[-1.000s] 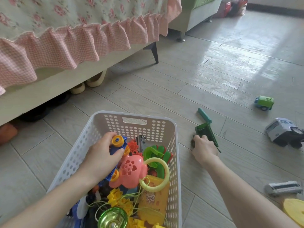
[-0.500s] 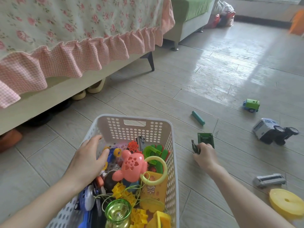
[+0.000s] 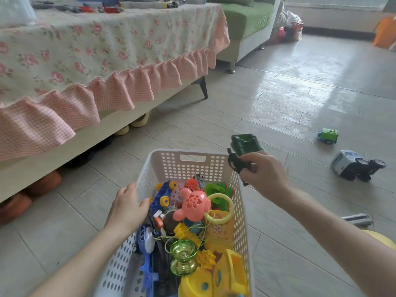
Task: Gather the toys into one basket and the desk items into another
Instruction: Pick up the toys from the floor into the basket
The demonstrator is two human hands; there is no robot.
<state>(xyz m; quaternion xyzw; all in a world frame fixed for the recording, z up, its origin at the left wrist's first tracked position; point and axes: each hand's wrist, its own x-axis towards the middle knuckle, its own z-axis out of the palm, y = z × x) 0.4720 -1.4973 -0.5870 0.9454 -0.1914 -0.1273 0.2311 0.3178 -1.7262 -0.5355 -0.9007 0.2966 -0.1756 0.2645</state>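
Note:
A white perforated basket (image 3: 188,166) full of toys stands on the floor in front of me, with a pink rattle (image 3: 191,203) on top. My left hand (image 3: 127,207) grips the basket's left rim. My right hand (image 3: 262,173) holds a dark green toy truck (image 3: 244,146) in the air above the basket's far right corner. On the floor to the right lie a small green truck (image 3: 328,136), a grey toy truck (image 3: 353,165) on its side and a grey toy train (image 3: 356,219).
A low table (image 3: 128,116) with a floral, pink-frilled cloth runs along the left, with shoes under it. A green sofa (image 3: 244,22) stands behind it. A yellow round thing (image 3: 383,239) shows past my right forearm. Bags sit by the far wall.
My right hand has lifted the dark green truck off the floor and brought it over the basket's corner. My left hand moved from the toys inside to the left rim.

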